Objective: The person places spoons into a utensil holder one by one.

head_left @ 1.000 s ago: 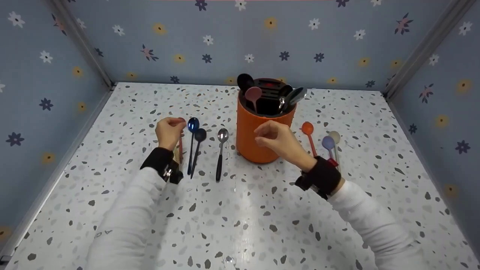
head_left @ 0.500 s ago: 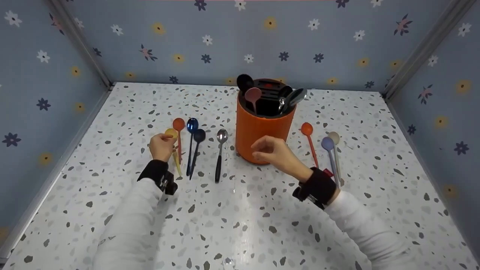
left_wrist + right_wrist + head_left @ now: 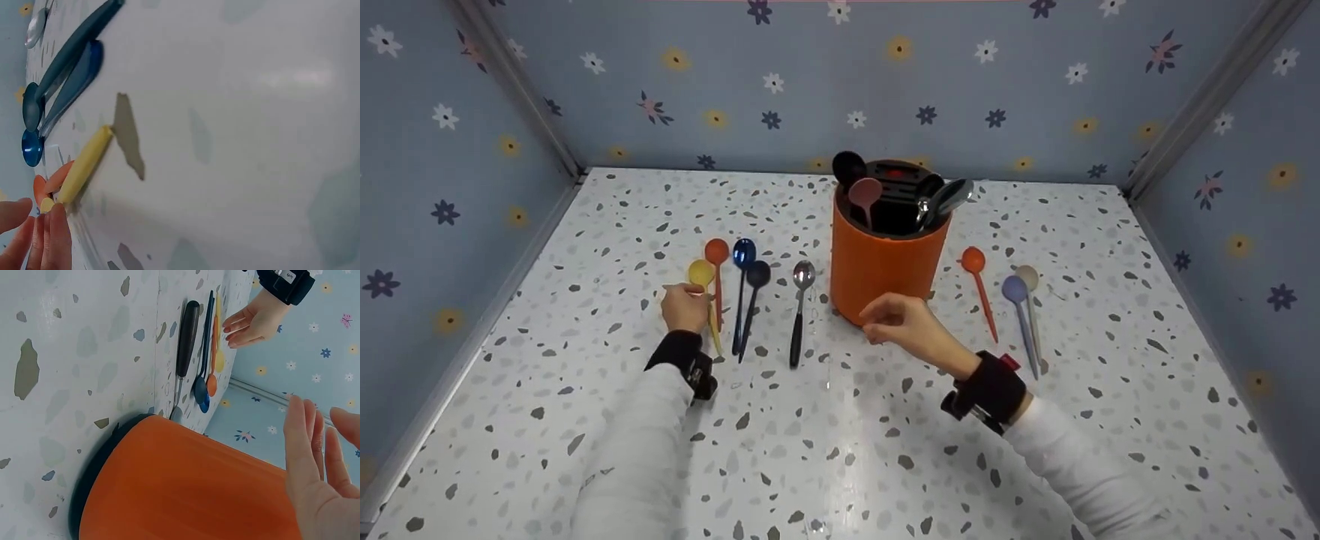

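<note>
My left hand [image 3: 685, 307] hovers beside a yellow spoon [image 3: 701, 272], by the lower part of its bowl and the top of its handle. In the left wrist view the thumb and fingers [image 3: 56, 239] are apart, with the spoon just beyond them. An orange-red spoon [image 3: 717, 251] lies immediately to its right. My right hand [image 3: 906, 324] is held in front of the orange utensil holder [image 3: 885, 274], fingers [image 3: 301, 439] loosely bent and holding nothing. Standing in that holder are a pink spoon [image 3: 865, 193], a black spoon [image 3: 850, 166] and other utensils.
Right of the left hand lie a shiny blue spoon [image 3: 744, 253], a dark spoon [image 3: 757, 274] and a metal spoon with black handle [image 3: 796, 337]. Across the speckled table [image 3: 840, 465], an orange spoon [image 3: 973, 260], a lavender spoon [image 3: 1015, 289] and a beige spoon [image 3: 1027, 277] lie right.
My left hand has drawn back from over the spoon bowls toward the yellow spoon's handle, uncovering the orange-red and yellow bowls. The right hand has lowered slightly in front of the holder.
</note>
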A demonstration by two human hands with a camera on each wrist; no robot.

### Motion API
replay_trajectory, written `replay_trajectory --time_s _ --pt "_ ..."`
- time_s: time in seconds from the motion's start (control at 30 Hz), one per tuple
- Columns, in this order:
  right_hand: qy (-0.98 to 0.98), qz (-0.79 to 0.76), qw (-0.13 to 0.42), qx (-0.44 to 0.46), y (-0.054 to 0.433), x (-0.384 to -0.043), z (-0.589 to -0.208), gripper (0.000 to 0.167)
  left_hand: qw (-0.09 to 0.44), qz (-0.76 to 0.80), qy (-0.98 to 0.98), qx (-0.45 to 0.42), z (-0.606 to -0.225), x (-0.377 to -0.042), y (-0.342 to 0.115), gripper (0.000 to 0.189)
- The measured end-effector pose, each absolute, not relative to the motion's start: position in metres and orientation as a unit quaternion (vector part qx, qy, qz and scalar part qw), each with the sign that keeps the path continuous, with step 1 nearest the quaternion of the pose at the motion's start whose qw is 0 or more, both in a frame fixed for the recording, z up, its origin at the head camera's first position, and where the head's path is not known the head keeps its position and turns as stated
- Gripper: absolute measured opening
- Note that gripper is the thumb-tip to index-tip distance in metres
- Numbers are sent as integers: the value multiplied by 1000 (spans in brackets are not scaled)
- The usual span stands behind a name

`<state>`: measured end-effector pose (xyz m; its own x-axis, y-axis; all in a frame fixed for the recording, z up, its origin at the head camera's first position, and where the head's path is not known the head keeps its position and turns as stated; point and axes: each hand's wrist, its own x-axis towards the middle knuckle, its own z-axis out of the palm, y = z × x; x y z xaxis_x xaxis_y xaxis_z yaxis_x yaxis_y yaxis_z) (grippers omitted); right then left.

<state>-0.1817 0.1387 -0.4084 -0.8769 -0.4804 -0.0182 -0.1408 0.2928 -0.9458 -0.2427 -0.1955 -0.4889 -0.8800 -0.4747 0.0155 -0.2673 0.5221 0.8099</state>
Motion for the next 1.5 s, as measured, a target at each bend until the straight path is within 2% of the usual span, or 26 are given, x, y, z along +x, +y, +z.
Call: replay_trajectory --time_s 0.43,0.63,0.73,0.83,0.9,0.93,1.0,1.07,1.13,1.2,1.3,1.5 --pt "774 -581 177 -179 144 -180 -420 28 67 -421 -881 206 -495 -242 -196 25" --pt "778 -575 184 -170 147 -180 -423 28 36 -400 -898 183 -495 -249 -203 19" --pt "778 -576 186 -165 147 -179 -424 29 19 -403 -898 179 -519 -266 -218 14" --pt "778 -578 185 -165 147 -179 -426 29 48 -402 -898 171 -577 -300 -241 8" --pt "777 -578 186 -166 148 -179 -428 29 37 -408 -896 172 -601 -315 -253 10" --pt "776 -578 187 -166 148 -179 -428 29 51 -417 -893 163 -608 -318 -257 9" --pt "778 -577 188 -163 149 -179 -429 28 29 -427 -886 177 -594 -310 -253 12" --pt "778 -576 191 -160 150 -179 -430 28 -1 -448 -872 197 -560 -291 -241 16" --pt "777 -578 192 -158 151 -179 -430 29 3 -474 -857 204 -531 -271 -230 14" --pt "772 -583 195 -158 152 -178 -430 30 -22 -508 -831 226 -507 -255 -221 15" --pt "767 -588 201 -159 153 -178 -431 30 -38 -557 -794 241 -490 -242 -215 16" --pt "767 -586 210 -156 154 -178 -433 31 -44 -611 -747 258 -481 -237 -211 13"
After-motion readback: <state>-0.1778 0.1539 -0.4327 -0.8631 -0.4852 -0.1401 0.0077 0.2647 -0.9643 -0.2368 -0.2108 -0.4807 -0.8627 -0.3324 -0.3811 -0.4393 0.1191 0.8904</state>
